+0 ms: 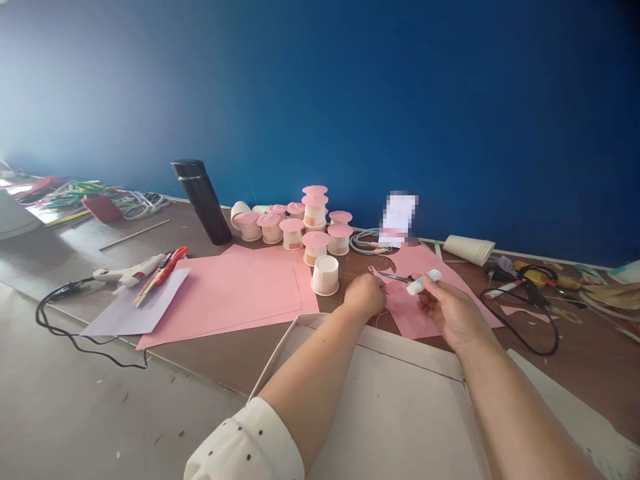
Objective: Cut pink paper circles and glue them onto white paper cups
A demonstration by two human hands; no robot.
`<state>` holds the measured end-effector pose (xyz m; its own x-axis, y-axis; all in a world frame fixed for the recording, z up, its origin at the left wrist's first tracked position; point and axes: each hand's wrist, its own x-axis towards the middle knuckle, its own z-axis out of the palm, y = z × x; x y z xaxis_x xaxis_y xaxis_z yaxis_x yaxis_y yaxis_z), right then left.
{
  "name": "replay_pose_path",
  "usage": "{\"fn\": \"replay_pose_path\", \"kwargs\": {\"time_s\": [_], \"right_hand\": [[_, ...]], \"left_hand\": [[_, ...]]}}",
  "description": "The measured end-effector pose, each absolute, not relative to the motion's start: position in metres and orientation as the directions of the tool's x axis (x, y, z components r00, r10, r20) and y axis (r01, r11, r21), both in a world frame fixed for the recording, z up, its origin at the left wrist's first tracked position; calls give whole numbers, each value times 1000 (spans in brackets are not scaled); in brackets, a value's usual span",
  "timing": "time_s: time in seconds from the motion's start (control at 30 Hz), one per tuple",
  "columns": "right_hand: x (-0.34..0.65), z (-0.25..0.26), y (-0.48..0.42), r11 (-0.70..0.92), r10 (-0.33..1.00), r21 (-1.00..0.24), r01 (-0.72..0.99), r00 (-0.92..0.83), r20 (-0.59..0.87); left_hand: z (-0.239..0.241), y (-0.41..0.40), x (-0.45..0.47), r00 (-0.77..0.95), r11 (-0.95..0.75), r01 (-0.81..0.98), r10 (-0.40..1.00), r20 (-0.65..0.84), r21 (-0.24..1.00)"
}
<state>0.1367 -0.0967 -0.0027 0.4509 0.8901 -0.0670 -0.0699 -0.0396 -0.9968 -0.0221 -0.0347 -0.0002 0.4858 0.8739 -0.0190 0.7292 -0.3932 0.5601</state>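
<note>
My right hand (450, 308) is closed round a white glue stick (424, 282), held over a cut pink paper sheet (415, 313). My left hand (366, 293) is a loose fist resting on the brown board beside that sheet; what its fingers hold is hidden. Scissors (395, 277) lie just beyond it on the pink paper. A plain white paper cup (325, 275) stands to the left of my left hand. Behind it stand several cups capped with pink paper discs (305, 223).
Large pink sheets (230, 293) and a pale lilac sheet (137, 307) lie at left, with a glue gun (130, 272) and its black cord. A black flask (203, 200) stands behind. An open cardboard box (400, 400) lies under my forearms. Tools and cables clutter the right.
</note>
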Motion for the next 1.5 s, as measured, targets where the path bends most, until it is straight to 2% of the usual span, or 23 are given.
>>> {"fn": "replay_pose_path", "kwargs": {"time_s": [0.07, 0.13, 0.23, 0.37, 0.8, 1.0, 1.07, 1.2, 1.4, 1.5], "right_hand": [[136, -3, -97, -51, 880, -999, 17, 474, -36], [136, -3, -98, -81, 864, -971, 227, 502, 46], [132, -2, -100, -127, 864, -857, 499, 480, 151], [126, 0, -100, -163, 883, -779, 606, 442, 159], [118, -2, -97, -89, 937, -683, 725, 294, 190], [118, 4, -101, -118, 951, -510, 852, 244, 188], [117, 6, -103, -113, 959, -486, 867, 222, 174], [115, 8, -105, -92, 968, -516, 851, 199, 155], [123, 7, -103, -131, 827, -698, 704, 465, 314], [123, 3, -101, -147, 849, -668, 729, 440, 293]], "left_hand": [[0, -35, -22, 485, -393, 729, 874, -18, 561], [-1, -34, -22, 484, -389, 728, 875, -22, 564], [-1, -34, -22, 486, -385, 725, 874, -28, 571], [2, -34, -23, 486, -380, 724, 873, -35, 576], [3, -35, -23, 488, -364, 711, 871, -50, 602], [3, -36, -23, 479, -368, 728, 877, -45, 579], [4, -36, -24, 480, -365, 722, 876, -46, 587], [4, -36, -23, 484, -363, 711, 874, -45, 603], [2, -36, -22, 463, -354, 730, 885, -42, 585], [4, -36, -23, 472, -354, 722, 880, -48, 594]]}}
